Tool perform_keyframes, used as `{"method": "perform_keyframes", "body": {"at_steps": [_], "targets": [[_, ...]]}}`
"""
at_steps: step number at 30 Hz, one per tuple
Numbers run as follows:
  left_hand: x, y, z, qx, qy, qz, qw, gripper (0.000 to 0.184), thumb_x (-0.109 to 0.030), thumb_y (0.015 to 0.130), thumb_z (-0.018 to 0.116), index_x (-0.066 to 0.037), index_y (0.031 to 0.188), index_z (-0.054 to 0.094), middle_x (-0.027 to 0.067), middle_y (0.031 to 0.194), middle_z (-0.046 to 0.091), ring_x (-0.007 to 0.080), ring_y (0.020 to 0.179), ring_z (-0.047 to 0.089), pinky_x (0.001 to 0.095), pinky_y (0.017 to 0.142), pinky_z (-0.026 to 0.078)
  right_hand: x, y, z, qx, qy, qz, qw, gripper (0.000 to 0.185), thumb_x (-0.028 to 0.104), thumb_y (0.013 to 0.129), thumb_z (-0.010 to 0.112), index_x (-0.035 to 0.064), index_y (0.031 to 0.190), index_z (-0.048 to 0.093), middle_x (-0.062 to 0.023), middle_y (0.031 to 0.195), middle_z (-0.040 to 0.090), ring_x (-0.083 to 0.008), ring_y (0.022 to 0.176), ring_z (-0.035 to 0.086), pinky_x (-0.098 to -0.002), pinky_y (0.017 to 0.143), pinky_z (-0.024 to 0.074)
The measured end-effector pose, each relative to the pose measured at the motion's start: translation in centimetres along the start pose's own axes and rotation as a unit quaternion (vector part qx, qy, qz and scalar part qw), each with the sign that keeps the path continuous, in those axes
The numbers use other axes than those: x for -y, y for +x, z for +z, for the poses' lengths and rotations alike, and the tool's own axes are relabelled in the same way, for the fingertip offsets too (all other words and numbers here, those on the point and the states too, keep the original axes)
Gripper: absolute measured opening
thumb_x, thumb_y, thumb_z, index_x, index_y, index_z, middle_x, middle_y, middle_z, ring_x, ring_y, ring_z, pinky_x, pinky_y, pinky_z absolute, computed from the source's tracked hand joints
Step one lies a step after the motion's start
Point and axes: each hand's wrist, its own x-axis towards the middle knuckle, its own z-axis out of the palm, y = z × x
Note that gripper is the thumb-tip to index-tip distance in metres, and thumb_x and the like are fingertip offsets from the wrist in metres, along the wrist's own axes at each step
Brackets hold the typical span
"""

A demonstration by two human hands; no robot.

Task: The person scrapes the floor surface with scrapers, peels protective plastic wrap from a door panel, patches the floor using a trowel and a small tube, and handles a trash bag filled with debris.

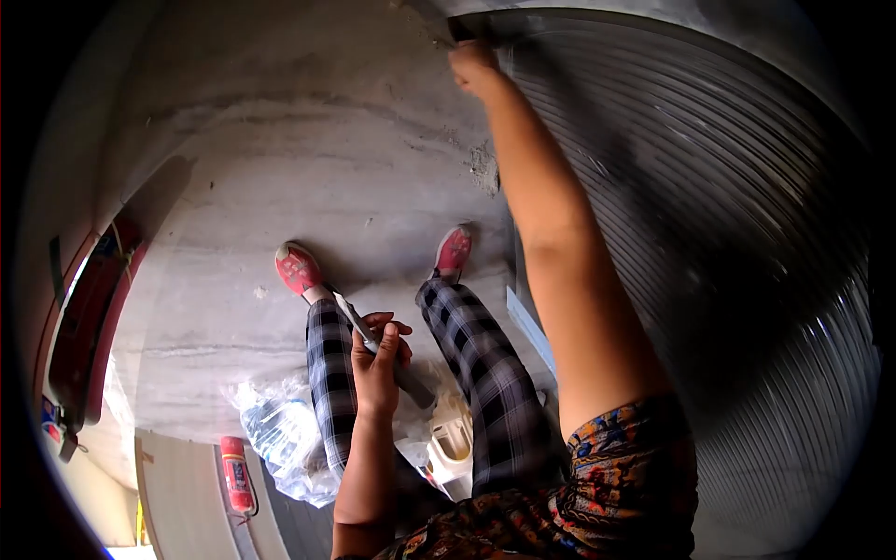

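My left hand (376,364) is closed round a long grey tool (411,385), held slantwise over my legs. One end of the tool is pale and narrow, the other thick and dark grey. My right arm reaches far forward, and my right hand (474,67) is a closed fist near the far corner of a large dark surface (672,187) covered in parallel curved ridges. Something dark shows just beyond the fist; whether the fingers grip it is too dim to tell.
The grey floor (233,280) has smears and a crumbly patch (483,168). By my legs lie a clear plastic bag (280,429) and a cream plastic container (452,437). A red fire extinguisher (237,476) is at lower left. A blue-grey strip (530,327) lies along the ridged surface.
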Motion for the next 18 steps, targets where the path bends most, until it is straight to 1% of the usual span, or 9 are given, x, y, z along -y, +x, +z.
{"method": "perform_keyframes", "body": {"at_steps": [1,2,3,4,5,9,10,14,18], "targets": [[0.0,0.0,0.0,-0.001,0.001,-0.002,1.0,0.018,-0.013,0.087,0.051,-0.004,0.102,0.046,0.0094,0.081,0.056,0.0082,0.052,0.044,0.0203,0.048,0.037,-0.3,-1.0,1.6,0.046,-0.102,0.009,0.994,0.019,0.017,0.075,0.046,0.003,0.081,0.058,-0.0127,0.076,0.063,-0.022,0.06,0.062,-0.0341,0.052,0.0504],[0.0,0.0,0.3,0.0,0.001,0.0,1.0,0.018,-0.013,0.087,0.051,-0.004,0.102,0.046,0.0093,0.081,0.056,0.0082,0.052,0.045,0.0204,0.048,0.037,-2.7,-0.5,3.9,0.003,-0.169,-0.074,0.983,0.023,0.017,0.073,0.048,0.0048,0.089,0.058,-0.0161,0.078,0.063,-0.0287,0.069,0.063,-0.0374,0.07,0.0497],[0.1,0.0,0.3,0.002,0.001,-0.003,1.0,0.018,-0.013,0.087,0.051,-0.004,0.102,0.046,0.0092,0.081,0.056,0.0082,0.053,0.045,0.0208,0.048,0.037,-2.2,-4.1,4.0,0.051,-0.125,-0.025,0.99,0.035,0.017,0.071,0.048,0.004,0.103,0.055,-0.0201,0.094,0.061,-0.0316,0.089,0.059,-0.0355,0.085,0.0434],[0.3,0.1,0.5,0.002,-0.004,-0.006,1.0,0.019,-0.013,0.087,0.051,-0.004,0.102,0.046,0.0092,0.081,0.056,0.0082,0.053,0.045,0.0208,0.048,0.037,-4.4,-4.8,5.1,-0.004,-0.179,-0.107,0.978,0.044,0.019,0.072,0.047,0.0046,0.114,0.049,-0.0225,0.11,0.053,-0.0302,0.104,0.052,-0.035,0.089,0.041],[0.5,0.1,0.5,0.001,-0.008,-0.008,1.0,0.019,-0.013,0.087,0.051,-0.004,0.102,0.046,0.0092,0.081,0.056,0.0082,0.053,0.045,0.0208,0.048,0.037,-4.2,-6.1,4.0,0.052,-0.213,-0.086,0.972,0.047,0.02,0.074,0.045,0.0074,0.119,0.046,-0.0195,0.121,0.047,-0.0289,0.11,0.047,-0.0339,0.093,0.038],[0.7,0.1,0.7,0.002,-0.001,-0.003,1.0,0.019,-0.014,0.087,0.052,-0.004,0.102,0.046,0.0092,0.082,0.056,0.0081,0.053,0.045,0.0207,0.048,0.037,-1.3,-6.3,-0.5,0.079,-0.248,-0.124,0.957,0.046,0.022,0.077,0.044,0.0194,0.123,0.045,-0.0087,0.119,0.051,-0.029,0.107,0.049,-0.035,0.089,0.0405],[0.9,0.2,0.7,0.002,-0.005,-0.002,1.0,0.019,-0.014,0.087,0.052,-0.004,0.102,0.046,0.0092,0.082,0.056,0.0081,0.053,0.045,0.0207,0.048,0.037,-1.4,-5.0,-0.2,0.032,-0.241,-0.179,0.954,0.047,0.021,0.078,0.042,0.0233,0.125,0.043,-0.0082,0.118,0.052,-0.0283,0.105,0.051,-0.0357,0.087,0.0421],[1.6,0.3,0.7,-0.005,-0.007,-0.007,1.0,0.02,-0.015,0.086,0.053,-0.004,0.102,0.046,0.009,0.081,0.056,0.008,0.053,0.045,0.0206,0.048,0.037,-5.2,-4.6,2.7,0.011,-0.313,-0.203,0.928,0.042,0.024,0.082,0.042,0.0241,0.124,0.044,-0.0105,0.104,0.058,-0.029,0.093,0.056,-0.0376,0.079,0.0454],[2.3,0.5,0.9,-0.016,-0.003,-0.008,1.0,0.021,-0.015,0.086,0.053,-0.004,0.102,0.046,0.0086,0.081,0.056,0.0081,0.053,0.045,0.0206,0.048,0.037,-14.1,-9.9,2.3,0.072,-0.36,-0.151,0.918,0.045,0.023,0.078,0.048,0.0293,0.122,0.045,-0.0168,0.09,0.059,-0.0332,0.081,0.058,-0.0428,0.071,0.0465]]}}
